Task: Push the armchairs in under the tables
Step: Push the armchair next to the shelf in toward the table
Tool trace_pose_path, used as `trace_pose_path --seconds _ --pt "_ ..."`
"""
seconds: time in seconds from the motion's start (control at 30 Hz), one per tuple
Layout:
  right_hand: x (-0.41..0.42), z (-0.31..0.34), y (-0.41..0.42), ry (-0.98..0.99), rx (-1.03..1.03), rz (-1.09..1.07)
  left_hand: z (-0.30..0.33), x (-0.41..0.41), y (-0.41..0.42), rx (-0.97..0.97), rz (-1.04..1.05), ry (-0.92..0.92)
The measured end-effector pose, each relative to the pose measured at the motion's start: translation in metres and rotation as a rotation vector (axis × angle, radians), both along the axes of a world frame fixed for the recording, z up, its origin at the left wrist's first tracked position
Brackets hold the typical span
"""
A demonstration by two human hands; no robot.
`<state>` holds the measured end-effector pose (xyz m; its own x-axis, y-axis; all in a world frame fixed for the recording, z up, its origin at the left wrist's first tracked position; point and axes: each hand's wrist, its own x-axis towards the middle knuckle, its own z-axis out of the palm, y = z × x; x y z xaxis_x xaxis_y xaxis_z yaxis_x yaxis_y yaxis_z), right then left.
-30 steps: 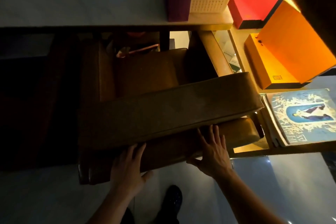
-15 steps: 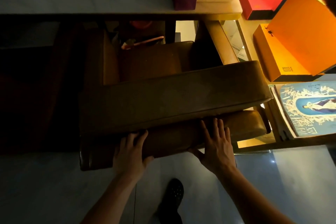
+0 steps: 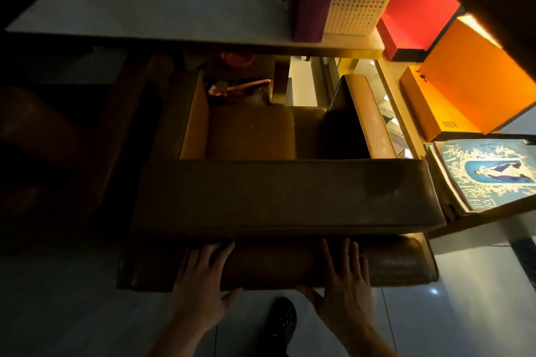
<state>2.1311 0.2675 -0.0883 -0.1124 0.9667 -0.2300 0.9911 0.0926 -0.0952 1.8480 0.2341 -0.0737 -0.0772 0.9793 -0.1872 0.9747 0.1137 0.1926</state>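
A brown leather armchair (image 3: pixel 284 197) stands in front of me with its backrest toward me and its seat facing a white-topped table (image 3: pixel 150 0). The front of the seat lies just short of the table's near edge. My left hand (image 3: pixel 203 284) lies flat with fingers spread against the lower back of the chair, left of centre. My right hand (image 3: pixel 345 281) presses flat on the same rounded back panel, right of centre. Neither hand grips anything.
A purple bag (image 3: pixel 307 0) and a white perforated basket (image 3: pixel 359 6) stand on the table's right end. Red (image 3: pixel 417 11) and orange boxes (image 3: pixel 475 78) and a blue printed book (image 3: pixel 490 174) fill a lit shelf at right. My dark shoe (image 3: pixel 282 320) is on the tiled floor. Another dark chair (image 3: pixel 43 153) sits at left.
The armchair has turned from a slant to square with the table. Both hands stayed flat on its back and moved with it.
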Motion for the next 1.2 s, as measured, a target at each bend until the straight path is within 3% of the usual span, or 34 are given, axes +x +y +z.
trace_pose_path --seconds 0.47,1.2 --pt "-0.008 -0.013 -0.013 0.006 -0.017 -0.01 -0.018 -0.012 -0.008 0.094 -0.089 0.042" --pt "-0.023 -0.005 0.157 0.01 -0.004 0.036 -0.01 -0.015 0.156 0.06 0.038 -0.034"
